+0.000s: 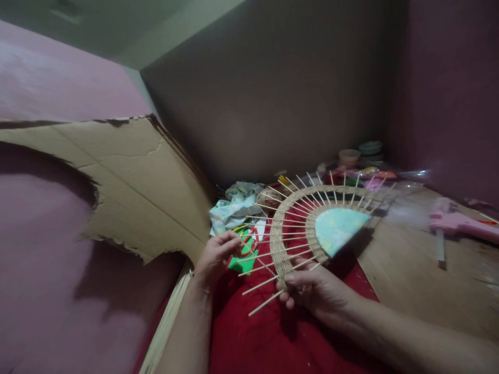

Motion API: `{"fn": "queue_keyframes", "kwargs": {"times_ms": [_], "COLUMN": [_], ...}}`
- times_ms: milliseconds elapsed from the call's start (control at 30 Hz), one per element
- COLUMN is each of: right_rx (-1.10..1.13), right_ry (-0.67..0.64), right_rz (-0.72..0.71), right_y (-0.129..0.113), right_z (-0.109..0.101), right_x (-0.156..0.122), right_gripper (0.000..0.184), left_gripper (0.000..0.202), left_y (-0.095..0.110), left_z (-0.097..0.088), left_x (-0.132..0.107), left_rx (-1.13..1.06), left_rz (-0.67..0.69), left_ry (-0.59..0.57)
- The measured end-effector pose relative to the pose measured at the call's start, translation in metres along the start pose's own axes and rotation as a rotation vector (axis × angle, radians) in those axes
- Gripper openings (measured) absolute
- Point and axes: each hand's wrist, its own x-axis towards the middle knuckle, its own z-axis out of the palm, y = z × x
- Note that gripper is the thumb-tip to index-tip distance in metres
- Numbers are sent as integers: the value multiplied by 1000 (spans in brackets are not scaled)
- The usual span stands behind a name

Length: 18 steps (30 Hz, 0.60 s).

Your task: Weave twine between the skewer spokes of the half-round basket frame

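Observation:
A half-round woven fan (277, 234) of thin sticks and tan twine, with a pale blue-green fabric half-circle (339, 228) at its centre, is held up in front of me. My right hand (312, 285) grips its lower end, the thumb on the woven band and fingers behind. Bare stick tips radiate past the outer band. Just left of those tips, my left hand (218, 257) is closed, thumb and finger pinched together. A thin strand of twine (259, 259) seems to run from these fingers to the band's lower end.
A torn cardboard sheet (132, 182) leans at left above a bundle of thin sticks (167, 322). Crumpled patterned fabric (237, 202), a twine ball (268, 198) and a green piece (245, 259) lie on red cloth (249, 332). A pink glue gun (456, 221) stands at right.

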Motion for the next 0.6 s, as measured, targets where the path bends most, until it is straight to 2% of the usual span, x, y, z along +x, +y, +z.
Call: {"fn": "queue_keyframes", "kwargs": {"times_ms": [133, 367, 600], "right_rx": [18, 25, 18], "right_ry": [16, 31, 19], "right_rz": [9, -6, -21], "right_y": [-1, -1, -1], "right_z": [0, -1, 0], "right_x": [0, 1, 1], "right_gripper": [41, 56, 46], "left_gripper": [22, 23, 25], "left_y": [-5, -8, -8], "left_z": [4, 16, 20], "left_x": [4, 6, 3], "left_rx": [-165, -176, -148], "left_rz": [-99, -43, -68], "left_ry": [7, 83, 58]}}
